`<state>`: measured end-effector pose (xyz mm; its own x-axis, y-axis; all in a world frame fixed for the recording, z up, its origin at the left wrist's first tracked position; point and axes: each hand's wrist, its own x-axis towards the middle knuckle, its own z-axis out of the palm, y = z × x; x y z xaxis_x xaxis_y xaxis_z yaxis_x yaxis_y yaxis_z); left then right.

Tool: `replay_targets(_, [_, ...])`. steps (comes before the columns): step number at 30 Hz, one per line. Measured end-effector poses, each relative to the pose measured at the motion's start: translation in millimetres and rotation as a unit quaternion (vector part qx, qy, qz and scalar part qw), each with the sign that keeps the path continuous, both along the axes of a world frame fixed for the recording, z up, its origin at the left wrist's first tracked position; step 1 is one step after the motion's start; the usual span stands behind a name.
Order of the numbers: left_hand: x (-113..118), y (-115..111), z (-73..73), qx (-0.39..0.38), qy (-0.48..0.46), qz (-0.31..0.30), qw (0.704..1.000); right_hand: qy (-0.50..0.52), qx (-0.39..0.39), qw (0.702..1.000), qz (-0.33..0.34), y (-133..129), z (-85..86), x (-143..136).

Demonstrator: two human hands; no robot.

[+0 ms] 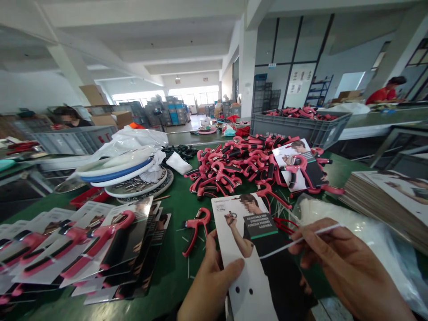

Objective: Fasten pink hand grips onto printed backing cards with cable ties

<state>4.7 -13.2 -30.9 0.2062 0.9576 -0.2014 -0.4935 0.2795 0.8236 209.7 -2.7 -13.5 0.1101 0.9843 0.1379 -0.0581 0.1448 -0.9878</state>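
Observation:
My left hand (pixel 210 283) grips a printed cardboard backing card (pixel 272 272) by its left edge, thumb across the front. Two round holes show low on the card. My right hand (pixel 344 263) pinches a thin white cable tie (pixel 284 246) between thumb and fingers. One end of the tie meets or lies over the card's face; I cannot tell whether it passes through. Just left of the card, a pink and black hand grip strengthener (pixel 197 229) lies on the green table. Behind the card is a heap of similar hand grips (pixel 230 165).
Carded hand grips (pixel 96 245) overlap in rows at left. At right are a stack of backing cards (pixel 374 200) and a clear plastic bag (pixel 377 245). Hoops (pixel 120 174) and a grey crate (pixel 294 127) stand farther back. Two people (pixel 384 93) sit in the distance.

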Motion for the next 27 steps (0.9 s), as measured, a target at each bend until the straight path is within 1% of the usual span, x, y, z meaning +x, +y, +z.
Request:
replay_targets(2, [0,-4,3.5,-0.017,-0.018,0.012,1.000,-0.041,0.005,0.999,-0.023,-8,0.1,0])
replay_targets(5, [0,-8,5.6,-0.047,-0.019,0.015,0.999,-0.122,0.071,0.987,-0.072,-17,4.2,-6])
replay_targets(6, [0,-9,5.4,-0.054,-0.013,0.016,0.998,-0.134,0.085,0.984,-0.084,-19,6.2,-10])
replay_targets(8, [-1,-10,4.4,-0.063,0.007,0.020,0.998,-0.121,0.079,0.985,-0.096,-22,9.5,-17])
replay_targets(10, [-1,-10,3.0,-0.070,0.024,0.024,0.997,-0.088,0.048,0.990,-0.097,-25,11.0,-23])
replay_targets(12, [-2,-11,1.5,-0.074,0.031,0.025,0.996,-0.074,0.037,0.993,-0.088,-27,10.4,-25])
replay_targets(15, [-3,-12,0.4,-0.074,0.033,0.024,0.996,-0.082,0.054,0.993,-0.072,-29,7.1,-23])
replay_targets(18, [-4,-12,1.2,-0.071,0.035,0.033,0.996,-0.101,0.090,0.989,-0.060,-29,4.5,-19])
replay_targets(20, [-3,-12,2.4,-0.068,0.027,0.027,0.997,-0.126,0.127,0.983,-0.049,-26,4.5,-17])
replay_targets(23, [-3,-12,3.8,-0.071,0.004,0.010,0.997,-0.163,0.168,0.972,0.003,-20,4.8,-16])
replay_targets(25, [-4,-11,4.0,-0.084,-0.006,0.008,0.996,-0.159,0.177,0.970,0.037,-15,2.6,-16])
replay_targets(27, [-5,-10,3.8,-0.100,-0.015,0.006,0.995,-0.140,0.185,0.971,0.055,-11,-2.5,-16])
